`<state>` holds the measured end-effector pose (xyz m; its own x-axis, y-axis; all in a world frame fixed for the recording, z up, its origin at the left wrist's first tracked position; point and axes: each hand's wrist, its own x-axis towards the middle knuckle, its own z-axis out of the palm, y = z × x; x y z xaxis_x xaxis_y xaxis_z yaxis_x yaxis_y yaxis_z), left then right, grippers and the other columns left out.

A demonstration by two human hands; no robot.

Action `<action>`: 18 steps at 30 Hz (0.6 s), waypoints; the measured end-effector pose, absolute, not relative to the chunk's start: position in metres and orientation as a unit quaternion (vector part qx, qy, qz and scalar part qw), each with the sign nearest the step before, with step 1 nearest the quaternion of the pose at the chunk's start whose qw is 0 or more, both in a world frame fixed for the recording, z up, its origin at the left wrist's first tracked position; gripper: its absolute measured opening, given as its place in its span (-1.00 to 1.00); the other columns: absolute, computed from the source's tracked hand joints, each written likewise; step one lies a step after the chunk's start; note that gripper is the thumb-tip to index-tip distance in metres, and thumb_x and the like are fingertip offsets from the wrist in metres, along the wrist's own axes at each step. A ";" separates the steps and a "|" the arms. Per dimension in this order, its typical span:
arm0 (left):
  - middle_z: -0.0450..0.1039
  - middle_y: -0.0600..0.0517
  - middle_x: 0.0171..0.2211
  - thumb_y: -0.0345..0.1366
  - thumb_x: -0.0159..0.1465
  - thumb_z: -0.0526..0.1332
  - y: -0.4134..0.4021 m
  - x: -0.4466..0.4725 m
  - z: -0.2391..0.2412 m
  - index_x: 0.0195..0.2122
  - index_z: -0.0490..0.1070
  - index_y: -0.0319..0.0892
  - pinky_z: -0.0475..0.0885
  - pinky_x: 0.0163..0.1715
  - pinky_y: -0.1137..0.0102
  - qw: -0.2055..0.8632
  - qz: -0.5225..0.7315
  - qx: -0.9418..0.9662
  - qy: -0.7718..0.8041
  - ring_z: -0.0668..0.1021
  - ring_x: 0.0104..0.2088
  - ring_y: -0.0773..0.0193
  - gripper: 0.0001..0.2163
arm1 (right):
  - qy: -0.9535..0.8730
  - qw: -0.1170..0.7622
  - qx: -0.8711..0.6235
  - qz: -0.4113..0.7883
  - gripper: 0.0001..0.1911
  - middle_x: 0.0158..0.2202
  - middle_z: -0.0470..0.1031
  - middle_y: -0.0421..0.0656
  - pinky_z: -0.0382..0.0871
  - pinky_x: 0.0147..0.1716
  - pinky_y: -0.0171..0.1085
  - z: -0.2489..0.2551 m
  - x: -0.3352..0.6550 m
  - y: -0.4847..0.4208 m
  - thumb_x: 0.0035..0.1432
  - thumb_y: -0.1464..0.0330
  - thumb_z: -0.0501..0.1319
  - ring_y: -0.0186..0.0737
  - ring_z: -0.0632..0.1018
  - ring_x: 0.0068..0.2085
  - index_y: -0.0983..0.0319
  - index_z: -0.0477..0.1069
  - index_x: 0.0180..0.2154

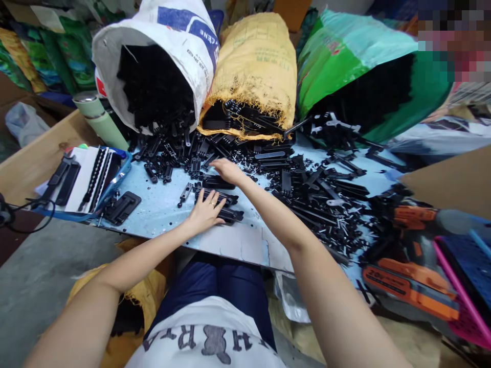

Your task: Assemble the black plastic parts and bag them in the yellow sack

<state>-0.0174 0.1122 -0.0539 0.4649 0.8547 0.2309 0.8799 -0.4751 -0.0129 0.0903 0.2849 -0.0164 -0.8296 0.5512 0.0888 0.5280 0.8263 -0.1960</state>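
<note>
My left hand [206, 209] lies with spread fingers on black plastic assemblies [229, 214] near the table's front edge. My right hand [227, 171] reaches past it to the heap of small black parts [199, 148]. Its fingers point left and down, pressed together; whatever is between the fingertips is too small to make out. Just below that hand lies another long black piece [218, 182]. To the left of my left hand, a small black link-shaped part [185, 194] rests alone on the light blue tabletop [161, 199].
A white sack [153, 30], a yellow woven sack [257, 56] and a green sack [345, 61] spill black parts. Loose screws [341, 225] lie right, beside orange power tools [410, 286]. Left are a blue basket [125, 166], a black bracket [123, 207] and a green bottle [105, 125].
</note>
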 end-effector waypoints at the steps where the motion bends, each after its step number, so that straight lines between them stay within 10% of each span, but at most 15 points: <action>1: 0.20 -0.31 0.18 0.01 0.21 0.15 0.119 -0.016 -0.052 0.19 0.19 -0.26 -0.08 0.16 -0.14 0.058 -0.084 -0.858 -0.503 0.20 0.21 -0.12 -0.39 | -0.951 0.060 -0.300 0.046 -0.59 0.10 0.35 0.02 0.26 0.01 -0.13 -0.013 0.080 0.294 0.21 0.55 -0.04 -0.11 0.35 0.09 0.31 0.35 0.05; 9: 0.36 -0.25 0.00 -0.28 0.29 0.03 0.123 -0.054 -0.042 0.05 0.28 -0.30 0.28 0.00 0.12 0.045 -0.238 -0.685 -0.687 0.38 0.04 0.02 -0.66 | -0.952 0.101 -0.286 0.041 -0.80 0.19 0.21 0.02 0.19 0.05 -0.05 0.004 0.063 0.315 0.20 0.43 0.06 -0.01 0.27 0.12 0.30 0.43 -0.22; 13: 0.40 -0.29 -0.17 -0.33 0.22 0.09 0.125 -0.086 -0.052 -0.09 0.34 -0.37 0.36 -0.17 0.12 0.002 -0.198 -0.601 -0.774 0.42 -0.09 -0.06 -0.72 | -0.861 0.324 -0.302 0.252 -0.72 -0.07 0.42 -0.03 0.30 -0.05 -0.13 0.012 0.079 0.274 0.20 0.16 0.09 -0.13 0.43 -0.07 0.25 0.31 -0.21; 18: 0.40 -0.23 -0.19 -0.39 0.29 -0.03 0.112 -0.084 -0.050 -0.05 0.32 -0.33 0.36 -0.11 0.14 -0.047 -0.291 -0.609 -0.736 0.46 -0.13 0.03 -0.73 | -0.723 0.378 -0.281 0.506 -0.35 -0.18 0.47 -0.13 0.39 -0.15 -0.18 0.014 0.110 0.201 0.06 0.03 0.21 -0.22 0.51 -0.16 0.12 0.03 0.09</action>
